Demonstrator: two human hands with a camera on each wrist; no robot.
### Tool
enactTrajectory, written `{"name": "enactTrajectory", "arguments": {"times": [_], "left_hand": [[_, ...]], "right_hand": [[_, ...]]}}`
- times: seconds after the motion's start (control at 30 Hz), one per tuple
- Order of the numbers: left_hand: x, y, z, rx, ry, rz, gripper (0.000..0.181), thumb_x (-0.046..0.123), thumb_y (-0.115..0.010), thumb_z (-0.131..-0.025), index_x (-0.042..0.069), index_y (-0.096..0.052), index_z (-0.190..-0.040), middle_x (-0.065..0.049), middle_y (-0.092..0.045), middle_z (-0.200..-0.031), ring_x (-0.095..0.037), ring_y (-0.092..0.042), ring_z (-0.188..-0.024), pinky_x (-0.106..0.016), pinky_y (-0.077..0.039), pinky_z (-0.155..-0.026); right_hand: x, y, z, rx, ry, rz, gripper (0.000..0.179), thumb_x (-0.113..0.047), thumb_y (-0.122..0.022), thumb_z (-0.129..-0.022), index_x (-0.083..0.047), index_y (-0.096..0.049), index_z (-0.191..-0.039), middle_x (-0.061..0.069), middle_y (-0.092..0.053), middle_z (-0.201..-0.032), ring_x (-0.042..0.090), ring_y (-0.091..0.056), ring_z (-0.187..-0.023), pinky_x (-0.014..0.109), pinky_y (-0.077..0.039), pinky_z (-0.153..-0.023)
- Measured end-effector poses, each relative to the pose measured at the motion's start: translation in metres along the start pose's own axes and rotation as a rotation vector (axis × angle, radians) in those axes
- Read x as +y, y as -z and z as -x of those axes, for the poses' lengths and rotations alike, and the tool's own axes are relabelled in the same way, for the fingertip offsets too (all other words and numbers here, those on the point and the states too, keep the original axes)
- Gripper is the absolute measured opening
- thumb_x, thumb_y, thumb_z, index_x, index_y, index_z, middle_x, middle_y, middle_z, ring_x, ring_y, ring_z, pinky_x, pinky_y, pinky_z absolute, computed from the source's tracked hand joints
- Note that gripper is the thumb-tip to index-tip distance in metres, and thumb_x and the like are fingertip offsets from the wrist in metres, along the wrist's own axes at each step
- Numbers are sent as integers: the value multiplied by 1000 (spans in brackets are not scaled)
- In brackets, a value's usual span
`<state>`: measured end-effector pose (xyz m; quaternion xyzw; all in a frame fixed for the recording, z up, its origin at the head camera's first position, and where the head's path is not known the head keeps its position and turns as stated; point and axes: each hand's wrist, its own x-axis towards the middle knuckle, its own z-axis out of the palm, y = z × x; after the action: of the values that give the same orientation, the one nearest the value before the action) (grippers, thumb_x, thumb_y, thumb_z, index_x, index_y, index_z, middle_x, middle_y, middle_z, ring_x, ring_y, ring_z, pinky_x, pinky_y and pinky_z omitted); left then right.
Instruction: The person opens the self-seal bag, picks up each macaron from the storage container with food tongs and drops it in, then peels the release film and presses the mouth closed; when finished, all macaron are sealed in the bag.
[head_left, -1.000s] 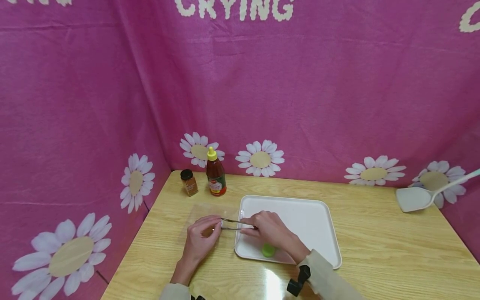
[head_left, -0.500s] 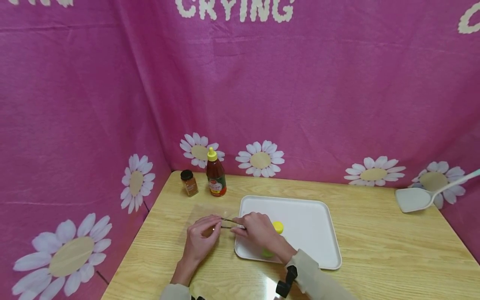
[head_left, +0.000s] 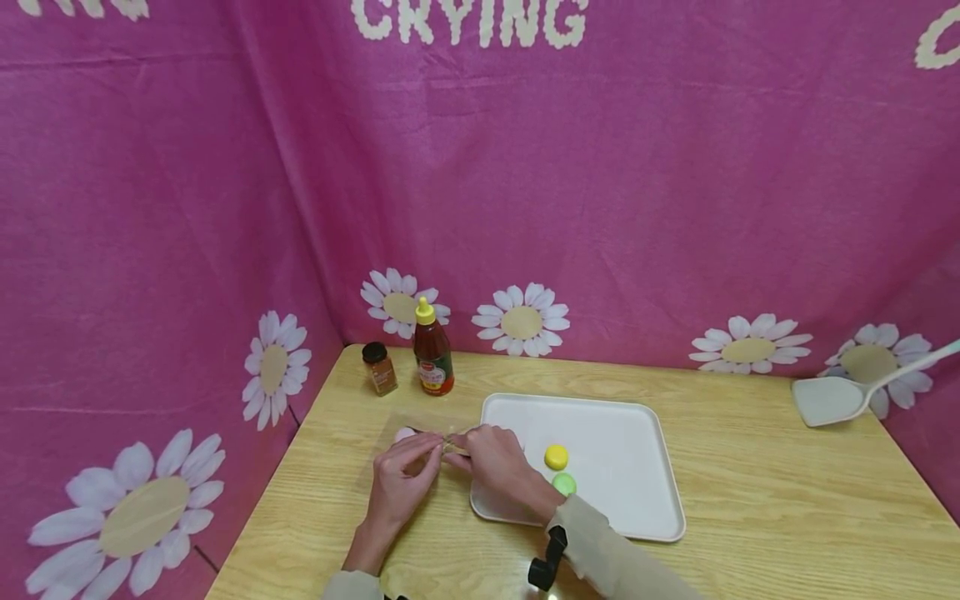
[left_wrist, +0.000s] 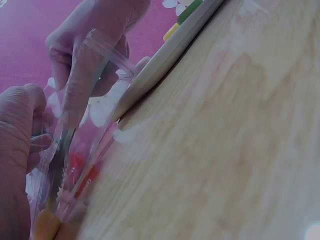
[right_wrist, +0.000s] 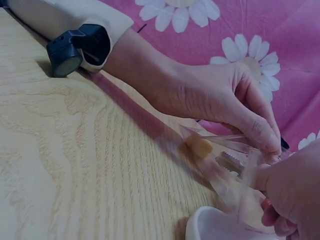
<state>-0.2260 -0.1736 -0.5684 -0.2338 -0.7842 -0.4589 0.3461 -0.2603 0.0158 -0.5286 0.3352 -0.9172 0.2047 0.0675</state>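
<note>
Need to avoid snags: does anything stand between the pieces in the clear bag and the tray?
Yes: the clear bag around the pieces, then the right hand and tongs at its mouth, then the raised rim of the tray.

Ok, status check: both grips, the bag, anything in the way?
Left grip pinches clear bag. Right grip holds metal tongs, partly inside bag. White tray close beside; no obstruction seen.

Both hands are pinching, their fingertips sitting close together left of centre.
The left arm (head_left: 354,585) is rising from the near edge, with the left hand (head_left: 397,479) bending rightward, thumb opposing fingers; the right arm (head_left: 611,550) is slanting from near right toward far left, the right hand (head_left: 498,460) curling its fingers.
</note>
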Motion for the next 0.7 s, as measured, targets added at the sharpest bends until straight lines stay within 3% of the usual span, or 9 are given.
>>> {"name": "enactTrajectory", "arguments": {"times": [0.23,0.43,0.7], "left_hand": [[1,0,0,10,12,-9,16,-7,-78,-86,0,-82,-101,-13,-80,-102,-32,-77,-95,-14,-49,-99],[1,1,0,15,10,-7,15,-7,-78,-86,-1,-81,-100,-12,-80,-102,-32,-76,-95,-13,-49,-98],[1,2,0,8,45,-33,15,-4,-78,-88,0,-82,-102,-11,-80,-103,-31,-76,-97,-12,-48,-99]], "right_hand": [[-1,-3,-7,-26,-11,-1,29,-36,-69,-102,-20,-78,-125,2,-80,-109,10,-69,-76,30,-56,-61],[1,-8,-12,-43,-11,32,30,-36,-70,-101,-22,-78,-127,2,-80,-105,7,-57,-63,26,-46,-52],[2,-10,-18,-66,-15,15,32,-36,-70,-101,-19,-77,-127,3,-80,-99,6,-49,-58,22,-38,-49]]}}
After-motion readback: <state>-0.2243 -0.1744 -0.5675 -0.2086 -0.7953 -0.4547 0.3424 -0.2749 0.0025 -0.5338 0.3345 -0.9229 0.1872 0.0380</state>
